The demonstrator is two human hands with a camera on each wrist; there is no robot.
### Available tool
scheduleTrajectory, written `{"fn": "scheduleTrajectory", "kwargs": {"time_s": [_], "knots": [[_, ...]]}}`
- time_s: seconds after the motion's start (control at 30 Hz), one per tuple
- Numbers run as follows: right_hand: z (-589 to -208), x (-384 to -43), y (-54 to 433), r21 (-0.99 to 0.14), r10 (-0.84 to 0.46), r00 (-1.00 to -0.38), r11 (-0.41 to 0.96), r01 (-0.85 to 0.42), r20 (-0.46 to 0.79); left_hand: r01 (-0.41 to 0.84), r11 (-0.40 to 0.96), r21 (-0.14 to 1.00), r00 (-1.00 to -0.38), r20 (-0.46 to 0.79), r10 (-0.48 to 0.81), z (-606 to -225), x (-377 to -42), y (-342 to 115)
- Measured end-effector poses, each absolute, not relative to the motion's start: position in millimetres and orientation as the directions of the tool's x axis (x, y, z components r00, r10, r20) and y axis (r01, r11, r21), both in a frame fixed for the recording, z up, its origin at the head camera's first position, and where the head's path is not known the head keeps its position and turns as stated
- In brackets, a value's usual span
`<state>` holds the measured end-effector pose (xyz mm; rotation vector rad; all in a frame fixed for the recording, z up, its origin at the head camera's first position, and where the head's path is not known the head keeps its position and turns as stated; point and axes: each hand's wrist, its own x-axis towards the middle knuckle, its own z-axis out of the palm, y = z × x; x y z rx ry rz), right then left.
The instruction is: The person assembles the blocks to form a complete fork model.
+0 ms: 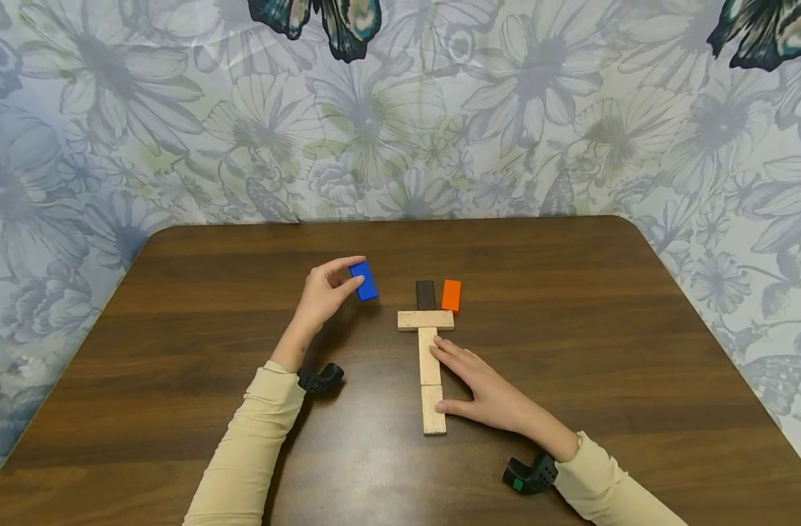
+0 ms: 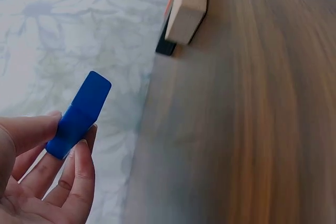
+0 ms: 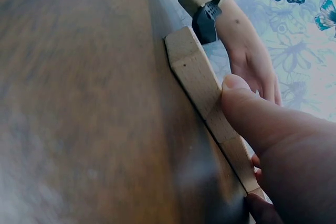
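Between thumb and fingers, my left hand (image 1: 324,294) pinches a blue rectangular block (image 1: 364,280), left of the other blocks. The left wrist view shows the blue block tilted in that grip. Two plain wooden blocks, an upper one (image 1: 428,358) and a lower one (image 1: 433,413), lie end to end in a column. A third wooden block (image 1: 413,320) lies crosswise at its top, forming a T. My right hand (image 1: 488,387) rests along the column's right side with extended fingers, fingertips at the upper block and thumb at the lower.
Just behind the crosswise block stand a black block (image 1: 426,295) and an orange block (image 1: 451,296), side by side with a narrow gap. All lie on a brown wooden table (image 1: 177,351). A flower-patterned wall (image 1: 400,146) rises beyond its far edge.
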<state>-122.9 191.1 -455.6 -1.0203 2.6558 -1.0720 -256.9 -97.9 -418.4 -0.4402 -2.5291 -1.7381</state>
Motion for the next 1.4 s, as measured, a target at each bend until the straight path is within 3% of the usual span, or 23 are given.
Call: {"fn": "scheduleTrajectory", "kwargs": {"time_s": [0.47, 0.83, 1.4], "knots": [[-454.3, -122.3, 191.1, -0.652, -0.622, -0.764, 0.51, -0.561, 0.171, 0.271, 0.379, 0.885, -0.942, 0.164, 0.291, -441.2, -278.4, -60.2], [-453.4, -122.2, 190.6, -0.66, -0.62, -0.769, 0.514, -0.548, 0.157, 0.341, 0.478, 0.81, -0.922, 0.188, 0.339, -448.3, -276.9, -54.8], [-453.3, -120.6, 189.7, -0.645, -0.615, -0.773, 0.531, -0.55, 0.153, 0.374, 0.48, 0.794, -0.901, 0.189, 0.391, -449.9, -268.9, -55.1]]}}
